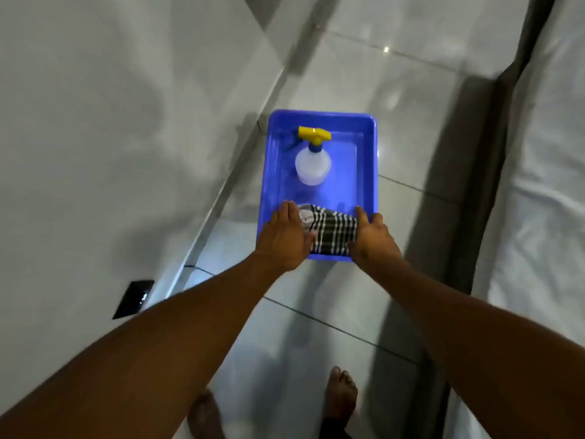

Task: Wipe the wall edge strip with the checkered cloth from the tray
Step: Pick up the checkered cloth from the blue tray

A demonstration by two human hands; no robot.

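Note:
A blue tray is in the middle of the head view, above the tiled floor. A folded black-and-white checkered cloth lies at its near end. A clear spray bottle with a yellow nozzle stands at its far end. My left hand grips the tray's near left corner, its thumb side against the cloth. My right hand grips the near right corner beside the cloth. The wall edge strip runs diagonally along the foot of the grey wall, just left of the tray.
The grey wall fills the left side and carries a black socket plate. A bed with a white sheet and a dark frame stands on the right. My bare feet are on the glossy floor tiles below the tray.

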